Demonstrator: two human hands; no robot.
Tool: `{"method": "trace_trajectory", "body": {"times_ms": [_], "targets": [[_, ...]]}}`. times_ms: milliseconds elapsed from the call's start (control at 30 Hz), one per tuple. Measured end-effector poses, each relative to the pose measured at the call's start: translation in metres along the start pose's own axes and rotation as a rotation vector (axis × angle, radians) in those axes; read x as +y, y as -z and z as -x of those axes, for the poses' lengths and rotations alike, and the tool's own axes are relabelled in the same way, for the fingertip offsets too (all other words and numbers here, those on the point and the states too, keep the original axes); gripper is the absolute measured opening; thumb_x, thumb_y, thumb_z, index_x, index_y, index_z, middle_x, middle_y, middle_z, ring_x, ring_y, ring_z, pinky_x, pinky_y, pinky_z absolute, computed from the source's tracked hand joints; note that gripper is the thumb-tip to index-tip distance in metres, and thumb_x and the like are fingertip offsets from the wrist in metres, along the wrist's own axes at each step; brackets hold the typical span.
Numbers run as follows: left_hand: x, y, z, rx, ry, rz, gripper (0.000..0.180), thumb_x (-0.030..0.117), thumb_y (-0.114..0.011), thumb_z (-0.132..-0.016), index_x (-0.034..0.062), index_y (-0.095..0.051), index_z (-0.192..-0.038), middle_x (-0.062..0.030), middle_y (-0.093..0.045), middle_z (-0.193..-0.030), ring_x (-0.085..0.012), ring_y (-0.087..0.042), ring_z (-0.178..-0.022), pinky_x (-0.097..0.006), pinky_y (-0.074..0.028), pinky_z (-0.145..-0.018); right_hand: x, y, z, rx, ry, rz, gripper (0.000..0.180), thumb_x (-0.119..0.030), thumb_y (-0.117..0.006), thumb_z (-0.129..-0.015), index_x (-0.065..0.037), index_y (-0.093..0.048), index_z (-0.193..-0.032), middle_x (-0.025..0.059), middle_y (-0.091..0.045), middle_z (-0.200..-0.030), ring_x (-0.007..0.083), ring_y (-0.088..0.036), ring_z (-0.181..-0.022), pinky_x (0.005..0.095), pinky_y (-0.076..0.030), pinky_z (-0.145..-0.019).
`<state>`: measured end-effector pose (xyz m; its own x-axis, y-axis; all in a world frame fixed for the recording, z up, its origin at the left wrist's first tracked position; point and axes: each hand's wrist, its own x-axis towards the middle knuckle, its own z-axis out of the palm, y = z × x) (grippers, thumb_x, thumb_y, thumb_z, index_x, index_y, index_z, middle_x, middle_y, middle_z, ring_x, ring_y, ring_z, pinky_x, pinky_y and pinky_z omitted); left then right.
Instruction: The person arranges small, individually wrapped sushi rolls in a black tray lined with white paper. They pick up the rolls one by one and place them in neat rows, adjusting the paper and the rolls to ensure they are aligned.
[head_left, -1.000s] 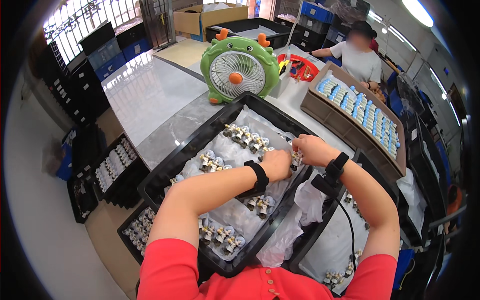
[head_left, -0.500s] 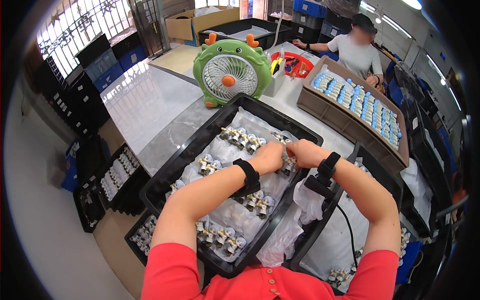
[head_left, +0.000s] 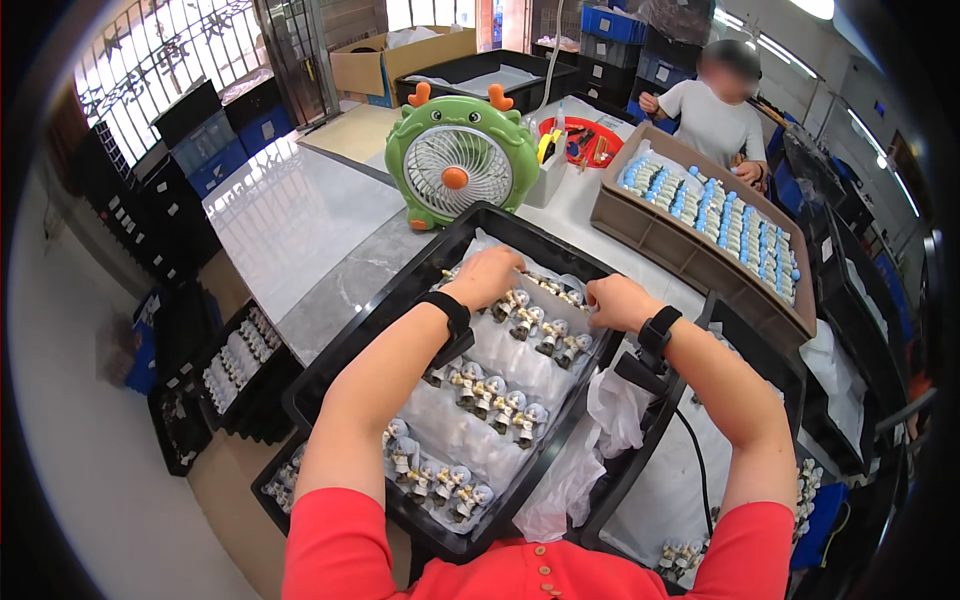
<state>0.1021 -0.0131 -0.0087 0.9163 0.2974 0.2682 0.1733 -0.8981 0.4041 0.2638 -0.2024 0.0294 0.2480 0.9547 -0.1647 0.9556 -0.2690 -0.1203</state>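
Note:
A black tray (head_left: 345,345) in front of me holds rows of small figurines (head_left: 487,392) with pale blue-grey tops, white bodies and dark bases. White liner sheet (head_left: 470,425) lies between and under the rows. Toward the tray's far end, a strip of this sheet stands up between two rows. My left hand (head_left: 487,277) is closed at the strip's left end, fingertips pinched on its edge. At the other end, by the tray's right wall, my right hand (head_left: 620,303) pinches the sheet beside the figurines. Its fingertips are partly hidden.
A green cartoon-shaped fan (head_left: 460,165) stands beyond the tray. Farther right are a red basket (head_left: 607,130) of tools and a brown crate (head_left: 690,255) of blue-topped pieces. Another black tray (head_left: 640,490) with crumpled sheet adjoins on my right. A co-worker (head_left: 715,115) sits across the table.
My hands, close together before, have spread apart, the left moving left and away from me. The sheet strip now shows between them. The co-worker has raised a hand off the table.

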Motion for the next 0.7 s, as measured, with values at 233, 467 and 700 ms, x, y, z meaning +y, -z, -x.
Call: {"method": "trace_trajectory", "body": {"times_ms": [233,467,700], "targets": [[-0.021,-0.016,-0.019,-0.004,0.019,-0.029,0.009,0.011,-0.059,-0.076,0.0033,-0.062,-0.08,-0.0153,-0.062,-0.08,-0.0332,-0.06,-0.081,-0.041,-0.047,-0.072,-0.009,-0.012,-0.003,0.062,-0.039,0.265,0.013,-0.007,-0.061,-0.068,-0.004,-0.068,-0.079,0.0163,-0.066,-0.081,0.0318,-0.065,-0.079,0.037,-0.053,-0.067],[-0.021,-0.033,-0.033,0.048,0.071,-0.072,0.009,0.01,-0.056,-0.078,0.0024,-0.06,-0.08,-0.0163,-0.062,-0.083,-0.0343,-0.059,-0.083,-0.042,-0.047,-0.074,-0.022,-0.008,-0.001,0.121,-0.103,0.383,0.011,-0.005,-0.059,-0.07,-0.006,-0.069,-0.076,0.0133,-0.067,-0.08,0.0287,-0.066,-0.078,0.0359,-0.054,-0.065],[-0.02,-0.027,-0.025,0.062,0.075,-0.071,0.008,0.011,-0.056,-0.08,0.0049,-0.058,-0.086,-0.0153,-0.055,-0.091,-0.0343,-0.057,-0.086,-0.042,-0.046,-0.074,-0.028,-0.011,-0.005,0.109,-0.115,0.443,0.011,-0.007,-0.06,-0.071,-0.007,-0.07,-0.076,0.0118,-0.067,-0.078,0.0264,-0.067,-0.076,0.0338,-0.054,-0.062]]}}
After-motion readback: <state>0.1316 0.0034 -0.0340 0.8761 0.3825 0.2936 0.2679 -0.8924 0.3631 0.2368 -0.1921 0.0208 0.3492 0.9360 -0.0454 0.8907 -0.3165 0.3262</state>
